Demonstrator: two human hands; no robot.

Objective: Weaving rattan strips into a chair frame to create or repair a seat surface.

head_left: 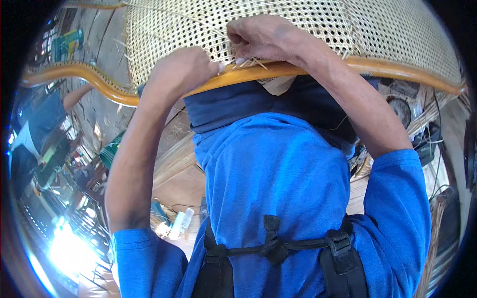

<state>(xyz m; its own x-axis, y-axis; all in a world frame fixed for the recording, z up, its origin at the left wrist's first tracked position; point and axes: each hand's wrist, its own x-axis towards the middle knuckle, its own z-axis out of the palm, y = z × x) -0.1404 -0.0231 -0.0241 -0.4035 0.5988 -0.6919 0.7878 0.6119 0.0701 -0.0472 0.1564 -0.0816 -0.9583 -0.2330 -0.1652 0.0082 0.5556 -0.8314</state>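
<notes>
A sheet of pale woven cane (pixel 174 30) with an open mesh stretches across the top of the view, along a curved, varnished wooden rail (pixel 238 76). My left hand (pixel 183 69) is closed at the rail's edge, its thumb tip against the wood; whatever it pinches is hidden. Just to the right, my right hand (pixel 261 37) is curled over the weave, thumb pointing down near the rail. Short loose cane strand ends (pixel 259 63) stick out below its fingers, and it appears to pinch one of them. The rail lies across my lap.
Another curved wooden rail section (pixel 74 69) with small holes along it runs off to the left. A green container (pixel 110 151) stands on the floor beyond my left arm. Another person's arm (pixel 77 97) shows at the far left. Bundled strands (pixel 430 109) and a dark round object (pixel 399 111) lie at right.
</notes>
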